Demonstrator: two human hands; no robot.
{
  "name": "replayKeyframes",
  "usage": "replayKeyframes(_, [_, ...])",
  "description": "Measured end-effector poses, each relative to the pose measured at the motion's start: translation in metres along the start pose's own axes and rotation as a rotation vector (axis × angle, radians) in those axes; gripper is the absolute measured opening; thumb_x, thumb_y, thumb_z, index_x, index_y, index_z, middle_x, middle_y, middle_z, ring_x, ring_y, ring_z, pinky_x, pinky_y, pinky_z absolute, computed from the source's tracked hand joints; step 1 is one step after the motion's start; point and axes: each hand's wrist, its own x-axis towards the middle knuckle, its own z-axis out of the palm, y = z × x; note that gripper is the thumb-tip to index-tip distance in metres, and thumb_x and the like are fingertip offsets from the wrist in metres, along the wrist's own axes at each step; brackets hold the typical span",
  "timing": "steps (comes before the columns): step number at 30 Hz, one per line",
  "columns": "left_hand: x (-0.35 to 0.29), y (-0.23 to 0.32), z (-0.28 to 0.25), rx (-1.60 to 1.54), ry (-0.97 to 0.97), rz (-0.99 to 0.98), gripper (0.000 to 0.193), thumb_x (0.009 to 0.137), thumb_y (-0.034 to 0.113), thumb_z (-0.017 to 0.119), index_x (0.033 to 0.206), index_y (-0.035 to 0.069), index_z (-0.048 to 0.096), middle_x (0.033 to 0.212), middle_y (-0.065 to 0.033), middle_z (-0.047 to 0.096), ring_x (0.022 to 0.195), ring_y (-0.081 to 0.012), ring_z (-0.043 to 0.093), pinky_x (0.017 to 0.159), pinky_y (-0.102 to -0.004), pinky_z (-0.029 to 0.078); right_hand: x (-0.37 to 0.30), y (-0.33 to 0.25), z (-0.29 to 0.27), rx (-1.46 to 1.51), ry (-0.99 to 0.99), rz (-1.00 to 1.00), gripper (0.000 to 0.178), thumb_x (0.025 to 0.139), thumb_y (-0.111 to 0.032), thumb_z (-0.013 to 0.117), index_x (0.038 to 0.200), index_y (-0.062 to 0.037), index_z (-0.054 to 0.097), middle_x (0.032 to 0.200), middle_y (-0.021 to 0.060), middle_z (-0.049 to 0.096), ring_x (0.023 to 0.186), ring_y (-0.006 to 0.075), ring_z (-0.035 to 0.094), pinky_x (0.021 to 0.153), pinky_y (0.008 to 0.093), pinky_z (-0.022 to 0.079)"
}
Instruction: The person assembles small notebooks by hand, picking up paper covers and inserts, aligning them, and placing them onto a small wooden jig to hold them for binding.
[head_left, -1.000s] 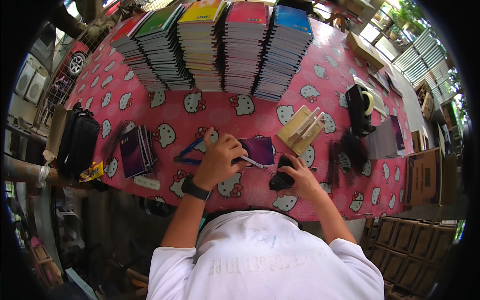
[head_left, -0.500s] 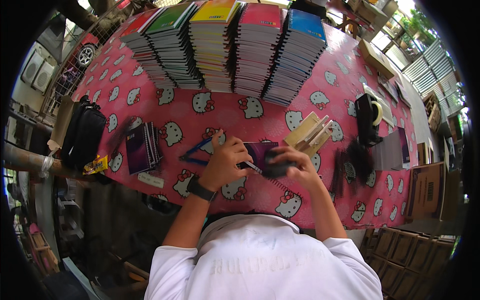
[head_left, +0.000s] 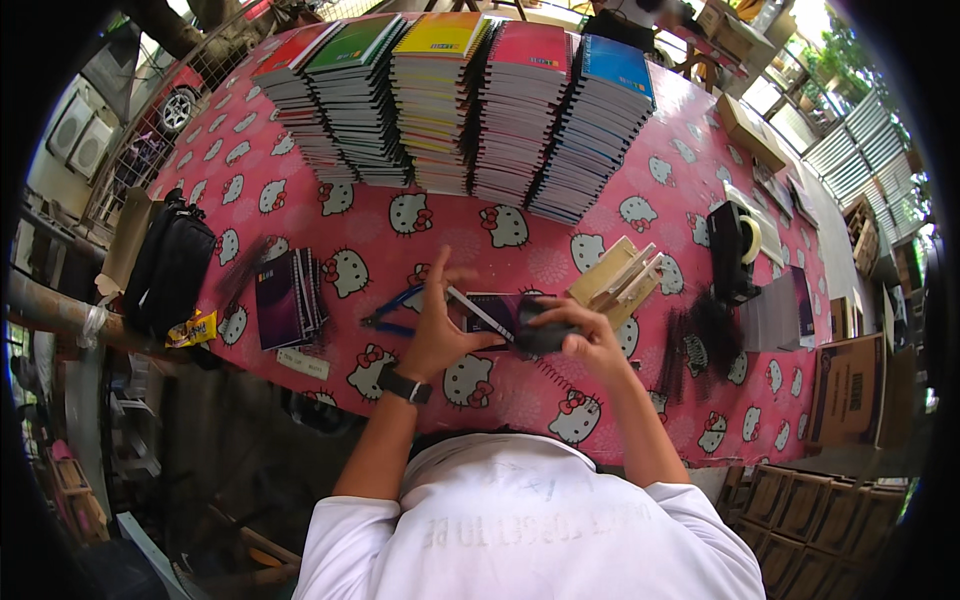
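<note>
The person's left hand (head_left: 437, 335) lay with fingers spread, its grip open, pressing a dark purple spiral notebook (head_left: 497, 312) flat on the pink cartoon-cat tablecloth of the table (head_left: 300, 210). The right hand (head_left: 585, 335) had its grip closed on a small black object (head_left: 537, 325) at the notebook's right edge. A thin white rod (head_left: 480, 312) lay slantwise across the cover. Blue-handled pliers (head_left: 390, 312) sat just left, a wooden block (head_left: 615, 278) just right.
</note>
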Motion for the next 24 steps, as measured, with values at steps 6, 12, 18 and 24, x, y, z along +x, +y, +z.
replayKeyframes(6, [-0.006,-0.038,-0.005,-0.271,-0.187,-0.155,0.065,0.055,0.005,0.09,0.103,0.011,0.046,0.095,0.0023,0.046,0.091,-0.0091,0.047,0.082,-0.0247,0.042,0.006,0.002,0.006,-0.21,0.069,-0.004,0.057,0.074,-0.05,0.072,0.106,-0.0034,0.068,0.124,0.0192,0.056,0.116,0.0298,0.051,0.097,0.0397,0.039])
replayKeyframes(12, [-0.003,-0.036,-0.007,-0.215,-0.206,-0.177,0.056,0.056,0.003,0.089,0.092,0.01,0.046,0.089,0.0034,0.048,0.086,-0.0082,0.048,0.077,-0.0247,0.042,0.026,0.001,0.006,-0.731,0.169,0.051,0.059,0.072,-0.054,0.072,0.104,-0.0043,0.069,0.118,0.0196,0.058,0.114,0.0312,0.051,0.097,0.0402,0.039])
replayKeyframes(18, [0.0,-0.044,-0.009,-0.192,-0.199,-0.158,0.054,0.057,0.005,0.088,0.091,0.01,0.047,0.088,0.0026,0.05,0.082,-0.008,0.048,0.073,-0.0251,0.042,0.032,-0.002,0.01,-0.593,0.074,0.049,0.047,0.074,-0.042,0.074,0.103,-0.0055,0.07,0.118,0.0186,0.059,0.112,0.031,0.052,0.094,0.0409,0.042])
replayKeyframes(24, [-0.002,-0.047,-0.01,-0.197,-0.198,-0.246,0.056,0.055,0.01,0.091,0.091,0.01,0.047,0.087,0.0025,0.049,0.081,-0.0078,0.048,0.071,-0.0248,0.042,0.039,-0.014,0.029,-0.557,0.023,-0.043,0.049,0.074,-0.045,0.075,0.105,-0.0074,0.069,0.122,0.02,0.058,0.114,0.032,0.051,0.094,0.0418,0.042])
